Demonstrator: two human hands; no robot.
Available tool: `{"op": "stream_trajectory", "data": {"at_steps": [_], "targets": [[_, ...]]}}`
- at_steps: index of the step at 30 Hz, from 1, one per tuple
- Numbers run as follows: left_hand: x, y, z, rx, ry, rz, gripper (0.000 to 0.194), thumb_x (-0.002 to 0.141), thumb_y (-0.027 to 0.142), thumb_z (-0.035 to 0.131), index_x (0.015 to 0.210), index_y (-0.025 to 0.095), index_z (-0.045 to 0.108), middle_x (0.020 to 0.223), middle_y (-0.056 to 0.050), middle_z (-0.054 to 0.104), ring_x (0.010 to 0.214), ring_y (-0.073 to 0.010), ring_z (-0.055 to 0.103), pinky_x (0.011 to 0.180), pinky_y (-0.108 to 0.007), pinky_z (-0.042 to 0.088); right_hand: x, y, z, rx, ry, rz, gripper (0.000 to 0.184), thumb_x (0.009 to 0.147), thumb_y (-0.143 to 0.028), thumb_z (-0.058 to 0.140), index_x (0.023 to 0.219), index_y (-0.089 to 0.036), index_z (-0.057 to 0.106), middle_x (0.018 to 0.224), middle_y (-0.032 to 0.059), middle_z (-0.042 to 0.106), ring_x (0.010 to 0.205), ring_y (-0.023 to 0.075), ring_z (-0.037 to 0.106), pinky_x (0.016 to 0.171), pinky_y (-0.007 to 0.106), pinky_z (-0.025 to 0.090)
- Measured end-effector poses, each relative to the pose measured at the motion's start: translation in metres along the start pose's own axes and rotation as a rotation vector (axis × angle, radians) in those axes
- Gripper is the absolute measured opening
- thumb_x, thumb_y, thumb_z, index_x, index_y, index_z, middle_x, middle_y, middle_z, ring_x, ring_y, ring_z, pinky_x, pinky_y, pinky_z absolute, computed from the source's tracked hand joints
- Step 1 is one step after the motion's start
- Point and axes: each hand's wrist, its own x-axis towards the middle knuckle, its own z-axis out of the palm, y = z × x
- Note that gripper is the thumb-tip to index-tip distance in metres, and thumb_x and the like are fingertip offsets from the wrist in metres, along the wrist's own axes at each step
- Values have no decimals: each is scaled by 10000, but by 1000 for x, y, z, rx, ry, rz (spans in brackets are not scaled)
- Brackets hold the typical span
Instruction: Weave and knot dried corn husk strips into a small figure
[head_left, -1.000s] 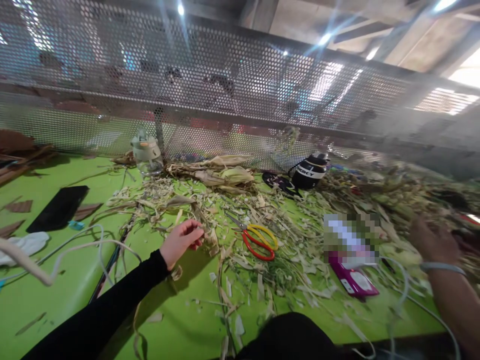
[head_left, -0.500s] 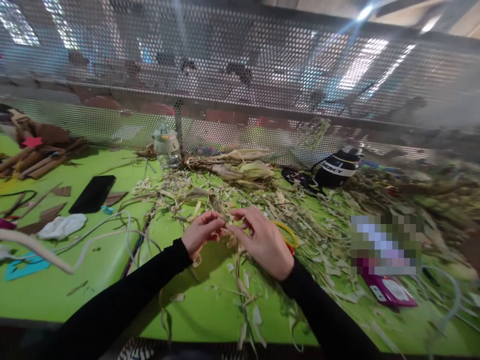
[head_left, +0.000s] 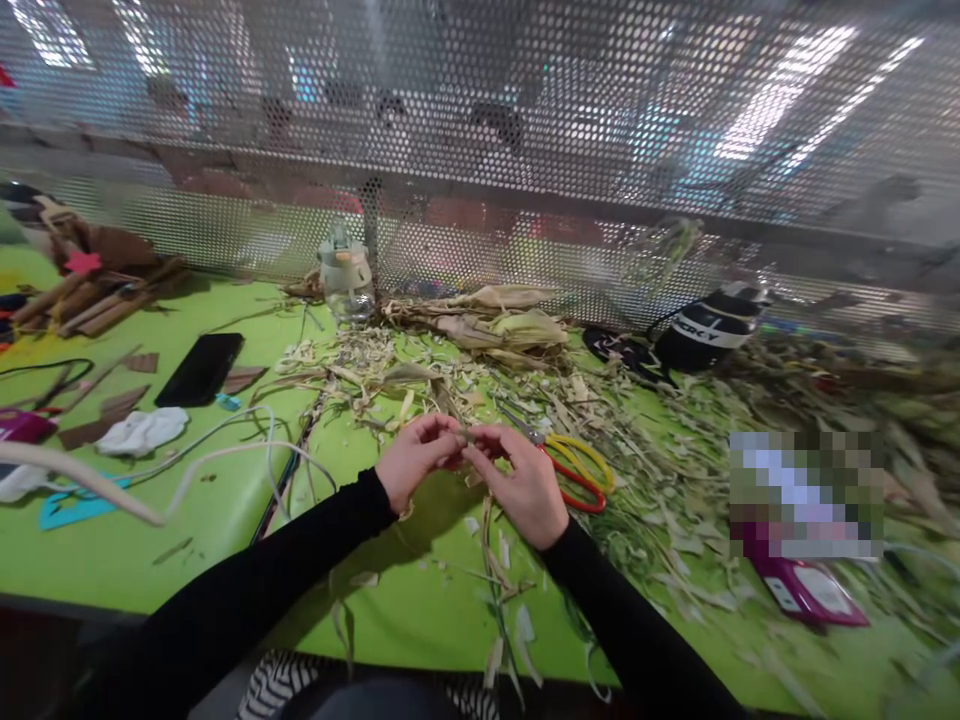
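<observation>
two hands [head_left: 420,458] [head_left: 523,488] level above green table [head_left: 397,622], fingertips together, pinching dry husk strip [head_left: 466,437].

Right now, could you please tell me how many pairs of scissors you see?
1: the scissors, among dry scraps just right of the right hand. Others may be hidden under the scraps.

A shared craft workspace, shown by the long bright-green table [head_left: 420,610], scattered pale dried husk scraps [head_left: 577,390] and tall perforated metal divider [head_left: 450,150].
</observation>
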Motion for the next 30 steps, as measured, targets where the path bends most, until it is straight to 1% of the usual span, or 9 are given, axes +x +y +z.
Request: {"op": "stream_trajectory", "data": {"at_steps": [4, 9, 13, 17, 19, 23, 27, 30], "targets": [[-1, 1, -1, 23, -33, 5, 299, 607, 295, 777, 755, 148, 562, 614, 43, 567, 527, -48, 486, 575, -209, 413, -1, 1, -2, -49, 17, -27, 161, 827, -301, 599, 930, -185, 640, 796, 36, 680, 648, 141, 623, 633, 262, 528], [-1, 5, -1, 55, -73, 5, 328, 607, 337, 787, 740, 143, 558, 653, 14, 610, 569, -71, 535, 621, -235, 441, -1, 3, -4, -43, 42, -33, 156, 858, -308, 566, 890, -183, 652, 784, 40, 686, 658, 147, 631, 627, 259, 518], [0, 3, -3, 71, -114, 75, 311, 640, 349, 769, 737, 146, 554, 653, 15, 607, 587, -78, 546, 630, -237, 447, -1, 2, -5, -25, 44, -31, 155, 866, -308, 552, 880, -185, 645, 776, 42, 681, 670, 154, 629, 631, 265, 514], [-2, 4, -3, 102, -153, 118, 296, 657, 340, 760, 788, 148, 577, 708, 6, 620, 647, -92, 582, 696, -260, 470, -2, 2, -6, 92, 39, 53, 158, 862, -322, 560, 888, -187, 637, 764, 29, 673, 661, 146, 623, 613, 249, 507], [-3, 5, -2, 141, -167, 125, 304, 645, 320, 771, 814, 148, 584, 746, -4, 634, 688, -104, 601, 731, -271, 478, -3, 3, -7, 168, 34, 109, 179, 864, -346, 557, 854, -185, 635, 744, 22, 667, 644, 141, 617, 593, 240, 502], [-4, 5, 0, 198, -154, 156, 290, 662, 328, 756, 814, 142, 593, 731, -8, 634, 671, -104, 603, 705, -258, 478, -4, 6, -6, 253, 19, 147, 212, 866, -368, 552, 811, -182, 635, 729, 19, 660, 640, 138, 613, 590, 235, 501], [-4, 3, 0, 227, -148, 176, 282, 690, 355, 730, 819, 142, 597, 702, -10, 632, 659, -109, 602, 685, -252, 473, -5, 9, -5, 202, 26, 132, 205, 860, -370, 563, 832, -184, 644, 734, 25, 664, 655, 144, 609, 613, 247, 502], [-4, 2, -1, 235, -109, 147, 279, 702, 380, 712, 800, 147, 593, 671, 0, 616, 624, -101, 578, 651, -244, 468, -4, 10, -3, 171, -2, 122, 196, 864, -360, 557, 842, -184, 640, 760, 31, 673, 671, 145, 614, 627, 252, 502]]}}
